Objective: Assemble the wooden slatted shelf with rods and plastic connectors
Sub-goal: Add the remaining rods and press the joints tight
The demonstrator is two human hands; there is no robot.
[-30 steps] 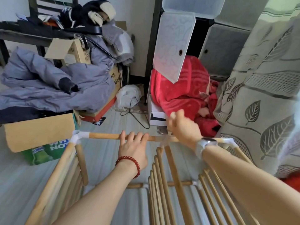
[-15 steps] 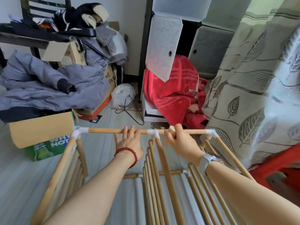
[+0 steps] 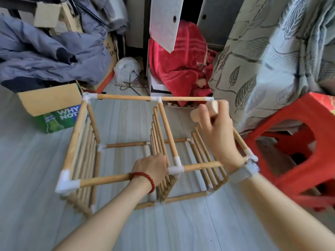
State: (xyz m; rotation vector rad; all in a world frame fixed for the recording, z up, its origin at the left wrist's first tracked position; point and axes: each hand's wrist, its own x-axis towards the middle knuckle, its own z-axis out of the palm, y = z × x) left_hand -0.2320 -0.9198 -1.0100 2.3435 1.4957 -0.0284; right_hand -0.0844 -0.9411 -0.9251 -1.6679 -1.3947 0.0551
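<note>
Our right hand (image 3: 215, 131) pinches a small wooden piece (image 3: 213, 105), just beside the far right connector (image 3: 208, 99). Our left hand (image 3: 151, 168) is curled round the near rod (image 3: 107, 180), whose length runs left to right.

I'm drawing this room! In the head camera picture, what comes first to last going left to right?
Green box → white corner piece → left hand → right hand → red stool.
</note>
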